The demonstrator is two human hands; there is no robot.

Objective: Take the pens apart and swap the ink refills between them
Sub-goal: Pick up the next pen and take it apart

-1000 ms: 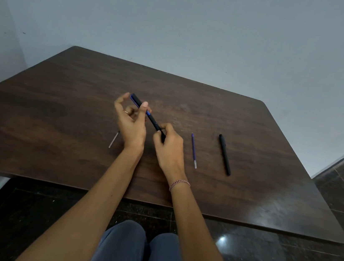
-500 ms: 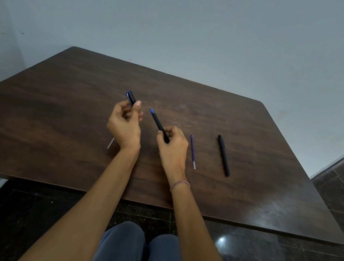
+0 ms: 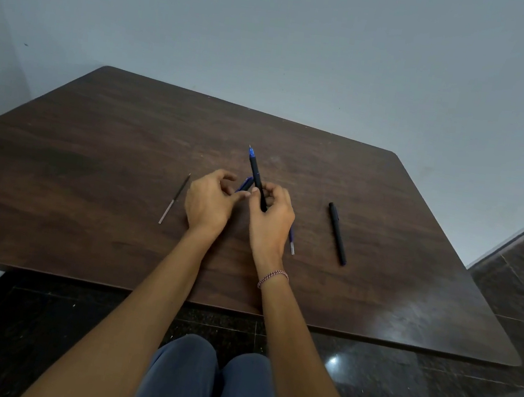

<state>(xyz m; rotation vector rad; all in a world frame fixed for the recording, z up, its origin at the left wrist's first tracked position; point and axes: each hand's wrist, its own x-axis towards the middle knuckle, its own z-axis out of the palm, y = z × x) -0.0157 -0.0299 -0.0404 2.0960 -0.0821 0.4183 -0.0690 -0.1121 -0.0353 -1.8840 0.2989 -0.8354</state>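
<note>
Two forearms (image 3: 155,287), bare all the way to the lower edge of the view, end in the left hand (image 3: 208,206) and the right hand (image 3: 270,222). A thin bracelet (image 3: 273,278) of pinkish-red and pale strands or beads circles the right wrist, at that hand's 6 o'clock. At 6 o'clock in the view, between the forearms, two knees show in plain blue-grey trousers (image 3: 209,388).

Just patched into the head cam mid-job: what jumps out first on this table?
The right hand at the table's centre grips an uncapped pen, black with a blue tip pointing away, while the left hand pinches a blue cap beside it. A second black pen lies to the right on the dark wooden table, a thin refill lies to the left, and another refill peeks out beside the right hand.
</note>
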